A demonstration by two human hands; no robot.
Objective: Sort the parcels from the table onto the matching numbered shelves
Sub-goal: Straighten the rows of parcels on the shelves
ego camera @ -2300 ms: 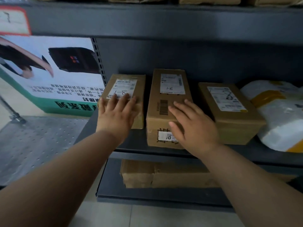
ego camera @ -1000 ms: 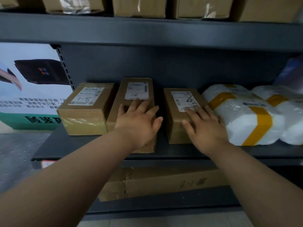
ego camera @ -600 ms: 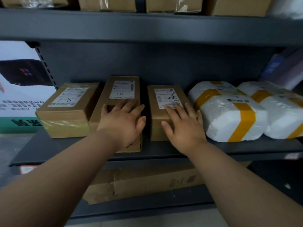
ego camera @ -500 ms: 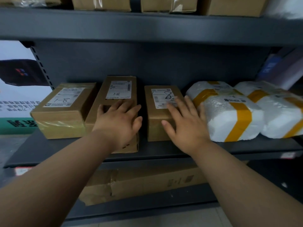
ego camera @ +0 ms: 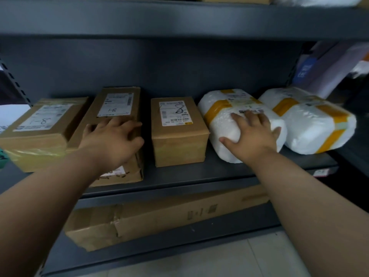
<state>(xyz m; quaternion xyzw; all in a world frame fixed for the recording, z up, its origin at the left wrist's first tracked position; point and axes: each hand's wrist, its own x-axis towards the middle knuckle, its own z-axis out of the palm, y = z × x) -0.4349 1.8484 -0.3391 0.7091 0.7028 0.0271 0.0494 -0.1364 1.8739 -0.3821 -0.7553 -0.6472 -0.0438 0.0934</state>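
Observation:
Three cardboard parcels marked 8-1 stand in a row on a dark grey shelf (ego camera: 199, 174): a left box (ego camera: 38, 128), a long middle box (ego camera: 117, 104) and a smaller box (ego camera: 177, 126). Right of them lie two white foam-wrapped parcels with yellow tape, the nearer one (ego camera: 223, 116) and the farther one (ego camera: 319, 124). My left hand (ego camera: 111, 140) rests flat on the long middle box, fingers spread. My right hand (ego camera: 251, 134) lies on the front of the nearer white parcel, fingers spread over its top.
A long flat carton (ego camera: 169, 214) lies on the shelf below. The shelf above (ego camera: 179, 17) overhangs closely and carries more parcels. A purple and blue package (ego camera: 319, 70) leans at the far right. Tiled floor (ego camera: 219, 260) shows beneath the rack.
My right hand has moved from the smaller cardboard box to the nearer white parcel. My left hand stays on the long middle box. The view has shifted rightward.

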